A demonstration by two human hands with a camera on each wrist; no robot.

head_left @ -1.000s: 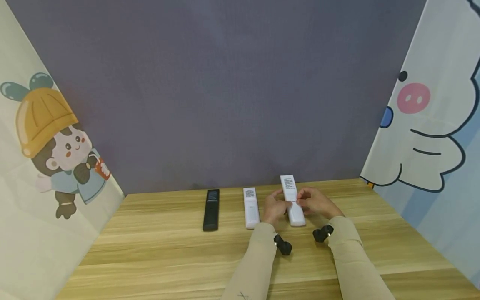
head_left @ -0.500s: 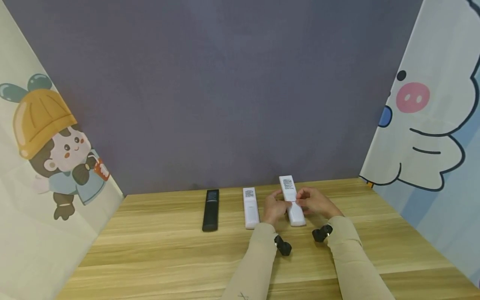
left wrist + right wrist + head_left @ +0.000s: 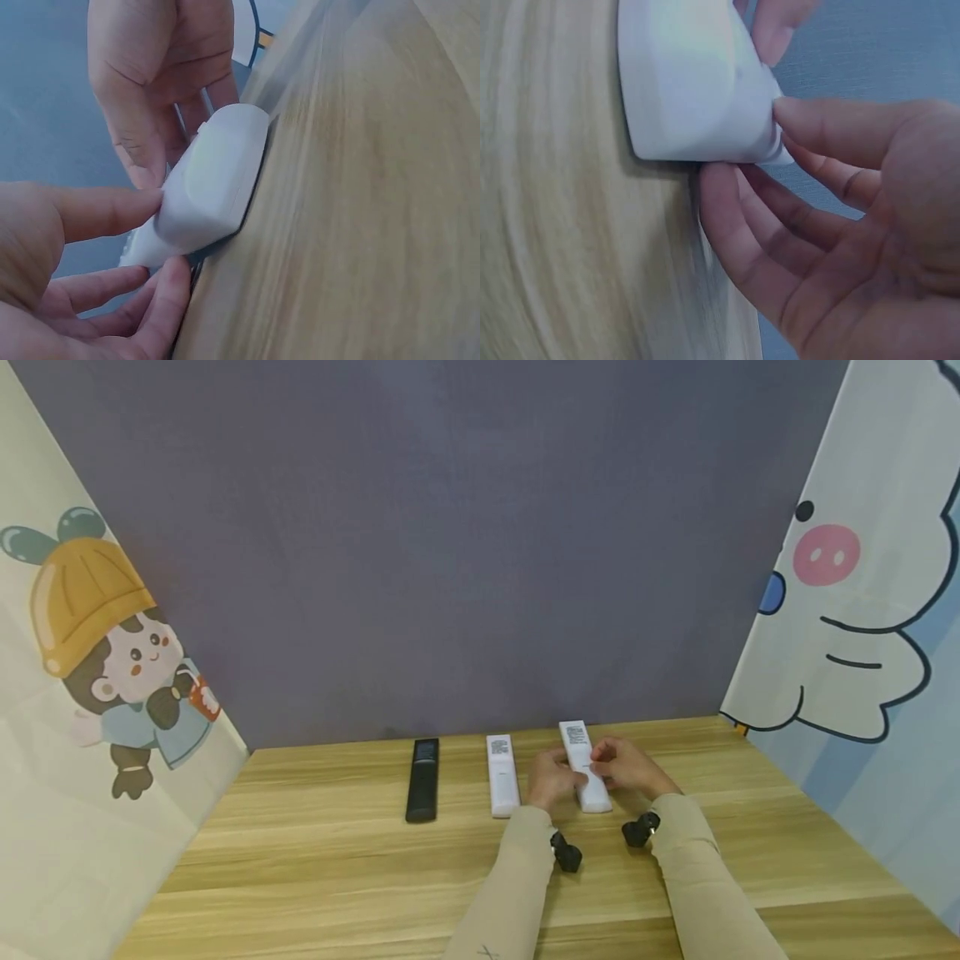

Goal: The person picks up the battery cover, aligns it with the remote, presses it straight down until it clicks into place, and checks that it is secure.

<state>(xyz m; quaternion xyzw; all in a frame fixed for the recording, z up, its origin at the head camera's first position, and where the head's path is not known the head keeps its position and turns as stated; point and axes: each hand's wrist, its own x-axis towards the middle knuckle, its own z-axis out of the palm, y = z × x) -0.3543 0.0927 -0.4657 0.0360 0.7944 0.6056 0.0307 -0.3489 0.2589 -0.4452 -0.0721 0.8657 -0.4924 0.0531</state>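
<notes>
A white remote control (image 3: 575,741), printed label upward, lies back side up between both hands at the right of the row. My left hand (image 3: 551,779) grips its left edge; the thumb presses on the back, and the fingers curl at the side in the left wrist view. From the right, my right hand (image 3: 632,767) pinches the remote, thumb on top and a finger under the edge in the right wrist view. The near end of the remote (image 3: 225,165) rests on or close to the table. Its button side is hidden.
A second white remote control (image 3: 502,777), also back up, lies just left of my left hand. Farther left is a black remote control (image 3: 422,781). The wooden table (image 3: 337,877) ends at a grey backdrop (image 3: 480,568), with printed cloths at both sides.
The far end of the gripped remote has come nearer to me, and the gap across its back has closed to a small mark. My left thumb has moved slightly toward its near end.
</notes>
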